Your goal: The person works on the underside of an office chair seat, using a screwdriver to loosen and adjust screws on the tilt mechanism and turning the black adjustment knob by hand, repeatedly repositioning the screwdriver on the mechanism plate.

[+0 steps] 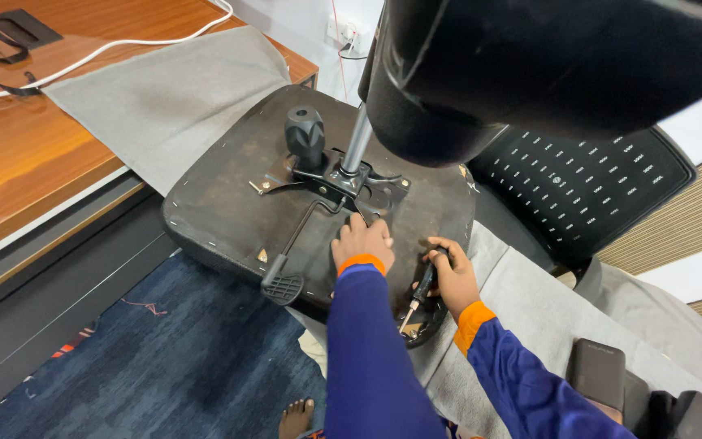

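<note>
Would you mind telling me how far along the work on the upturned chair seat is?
Done: the seat lies upside down, with the mechanism plate and gas cylinder on it. In hand: the left hand rests by the plate; the right hand grips a screwdriver, tip off the plate. Left: whether the plate's screws are tight cannot be told.

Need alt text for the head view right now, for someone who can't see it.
A person's left hand presses on the metal mechanism plate under an upturned office chair seat, while the right hand holds a screwdriver at the seat's near edge. The seat lies on grey cloth over a wooden desk.
</note>
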